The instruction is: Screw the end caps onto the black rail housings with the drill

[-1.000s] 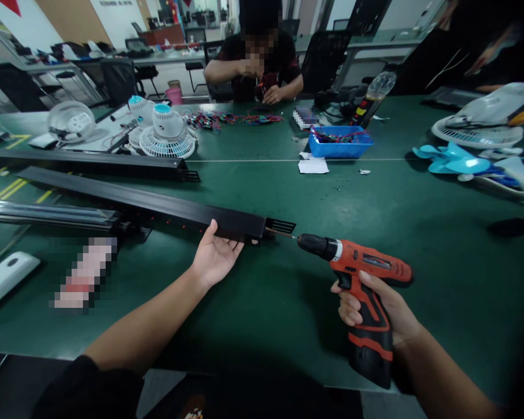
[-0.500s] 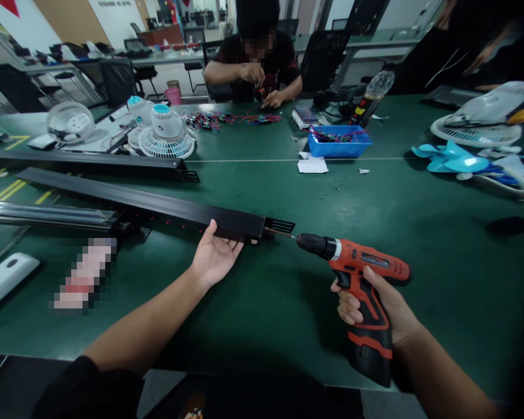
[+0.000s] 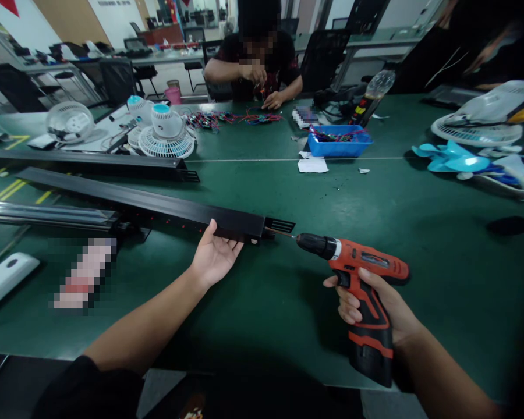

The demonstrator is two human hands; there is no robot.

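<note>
My right hand [image 3: 367, 299] is wrapped round the grip of an orange and black cordless drill [image 3: 367, 259], its index finger stretched forward by the trigger. A long thin bit [image 3: 283, 233] runs from the chuck to the near end of a long black metal housing [image 3: 179, 206]; whether its tip has entered a screw is too small to tell. My left hand [image 3: 216, 256] grips the housing near that end, thumb on the front side and fingers underneath. A slotted black tab [image 3: 280, 225] sticks out of the housing's end.
Another black housing [image 3: 82, 160] and a shiny metal bar [image 3: 48, 212] lie to the left. White fans [image 3: 166, 137], a blue bin [image 3: 339, 142] of wires and a bottle [image 3: 373, 96] stand farther back. Blue fan blades [image 3: 454, 157] lie right. Across the table a person [image 3: 257, 64] handles wires.
My right index finger has straightened forward off the trigger, and my thumb has shifted slightly on the grip. The drill and my left hand stay almost where they were.
</note>
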